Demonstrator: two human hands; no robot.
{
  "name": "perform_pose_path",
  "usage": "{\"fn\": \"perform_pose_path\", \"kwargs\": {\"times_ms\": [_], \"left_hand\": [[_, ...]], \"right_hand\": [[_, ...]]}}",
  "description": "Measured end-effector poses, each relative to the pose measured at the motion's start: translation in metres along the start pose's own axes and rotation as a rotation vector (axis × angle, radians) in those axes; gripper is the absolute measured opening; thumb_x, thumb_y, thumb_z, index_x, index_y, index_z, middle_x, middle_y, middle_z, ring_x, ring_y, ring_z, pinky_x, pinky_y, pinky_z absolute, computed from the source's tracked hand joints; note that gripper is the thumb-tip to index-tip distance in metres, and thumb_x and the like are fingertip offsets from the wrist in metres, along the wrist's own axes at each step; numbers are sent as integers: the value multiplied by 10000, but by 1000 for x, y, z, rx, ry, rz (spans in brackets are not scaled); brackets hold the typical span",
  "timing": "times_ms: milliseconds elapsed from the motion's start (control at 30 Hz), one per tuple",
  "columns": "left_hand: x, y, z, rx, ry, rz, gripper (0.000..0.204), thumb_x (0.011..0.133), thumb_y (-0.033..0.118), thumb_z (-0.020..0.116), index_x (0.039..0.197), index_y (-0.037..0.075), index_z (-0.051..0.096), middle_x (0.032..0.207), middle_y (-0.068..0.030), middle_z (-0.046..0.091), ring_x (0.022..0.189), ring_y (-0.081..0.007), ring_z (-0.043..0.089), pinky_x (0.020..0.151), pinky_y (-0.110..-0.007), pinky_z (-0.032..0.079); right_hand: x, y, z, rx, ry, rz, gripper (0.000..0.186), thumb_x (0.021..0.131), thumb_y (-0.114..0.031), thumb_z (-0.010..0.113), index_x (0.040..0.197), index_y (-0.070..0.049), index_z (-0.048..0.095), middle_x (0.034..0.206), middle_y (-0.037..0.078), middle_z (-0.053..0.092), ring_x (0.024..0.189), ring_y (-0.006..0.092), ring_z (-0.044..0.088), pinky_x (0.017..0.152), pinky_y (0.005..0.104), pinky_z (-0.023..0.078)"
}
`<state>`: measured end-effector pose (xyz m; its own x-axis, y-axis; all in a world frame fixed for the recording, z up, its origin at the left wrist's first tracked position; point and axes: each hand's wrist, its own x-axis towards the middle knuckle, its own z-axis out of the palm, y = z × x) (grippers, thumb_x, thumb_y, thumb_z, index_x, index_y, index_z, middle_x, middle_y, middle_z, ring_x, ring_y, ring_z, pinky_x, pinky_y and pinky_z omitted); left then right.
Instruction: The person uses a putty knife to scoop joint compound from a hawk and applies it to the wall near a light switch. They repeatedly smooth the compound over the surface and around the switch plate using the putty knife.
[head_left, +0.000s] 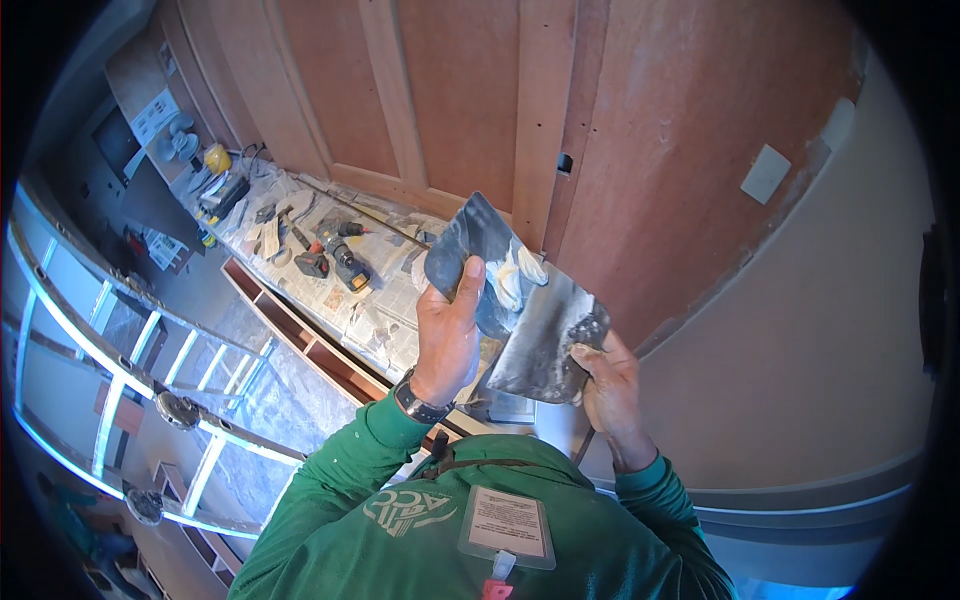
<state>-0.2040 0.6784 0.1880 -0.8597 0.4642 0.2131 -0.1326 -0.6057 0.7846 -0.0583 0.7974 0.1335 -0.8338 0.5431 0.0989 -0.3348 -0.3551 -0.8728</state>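
My left hand (447,335) grips a wide dark metal blade (478,250) by its lower edge, thumb on its face. A lump of white filler (520,275) sits on that blade. My right hand (607,385) holds a second flat metal blade (545,340), smeared grey, pressed against the first one. Both are raised in front of a reddish wooden door (640,150). A watch (420,405) is on my left wrist, and both sleeves are green.
A surface covered in newspaper (370,300) at the left carries a cordless drill (345,262) and several hand tools. An aluminium ladder (150,370) leans at far left. A beige wall (830,330) with a white switch plate (766,174) is at right.
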Motion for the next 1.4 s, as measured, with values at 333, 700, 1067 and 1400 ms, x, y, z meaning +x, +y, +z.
{"fn": "perform_pose_path", "kwargs": {"times_ms": [333,700,1067,1400], "left_hand": [[-20,-6,0,883,-521,171,482,1073,374,371,894,-16,590,679,-146,486,597,-252,441,573,-376,384],[-19,-23,-118,714,-69,-100,459,1063,391,461,1079,-20,663,845,19,612,732,-56,504,681,-232,413],[-47,-27,-184,751,319,-121,615,1012,538,495,978,-60,635,823,-16,545,734,-139,444,643,-297,415],[-55,-23,-247,920,418,-201,632,1006,562,486,941,-46,649,742,-33,530,648,-163,407,533,-328,366]], "right_hand": [[28,-29,-13,309,99,-119,415,971,-46,509,1380,19,491,1269,108,624,1140,204,621,986,352,499],[103,-205,-80,-319,422,-872,326,984,-94,554,1304,-32,537,1005,53,637,707,139,617,542,281,495],[216,-381,-149,-1900,1357,-1012,369,903,-63,558,1238,88,532,1093,287,587,820,425,699,684,482,592],[277,-436,-156,-1781,1563,-1031,467,920,-118,536,1336,87,480,1212,301,563,968,428,678,747,457,595]]}}
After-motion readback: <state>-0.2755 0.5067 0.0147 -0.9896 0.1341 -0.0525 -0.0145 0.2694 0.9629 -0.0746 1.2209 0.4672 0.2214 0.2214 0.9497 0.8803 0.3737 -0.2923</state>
